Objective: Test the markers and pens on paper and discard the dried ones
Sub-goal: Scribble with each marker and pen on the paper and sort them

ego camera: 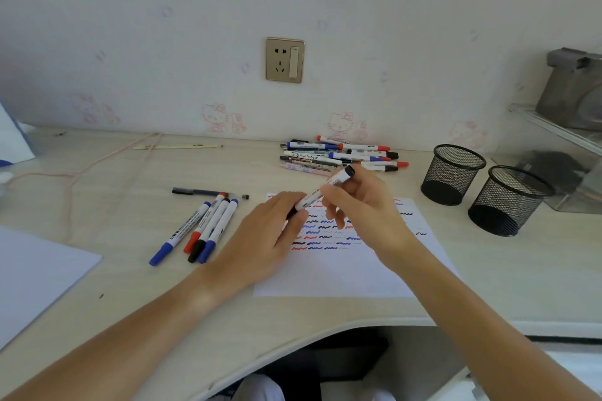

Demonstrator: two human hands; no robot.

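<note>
A white sheet of paper (342, 273) lies on the desk, covered with red, blue and black squiggles. Above it my right hand (361, 205) holds a white marker with a black end (325, 189), tilted up to the right. My left hand (273, 231) grips the marker's lower end, where its black cap sits. A pile of several markers and pens (342, 156) lies behind the paper near the wall. Left of the paper several capped markers (202, 228) lie side by side, with a black pen (195, 192) behind them.
Two black mesh pen holders (452, 172) (508, 202) stand at the right, beside a clear shelf (553, 130). More white paper (35, 270) lies at the left edge. A pink cable (84, 169) runs across the back left. The desk's curved front edge (325, 329) is near me.
</note>
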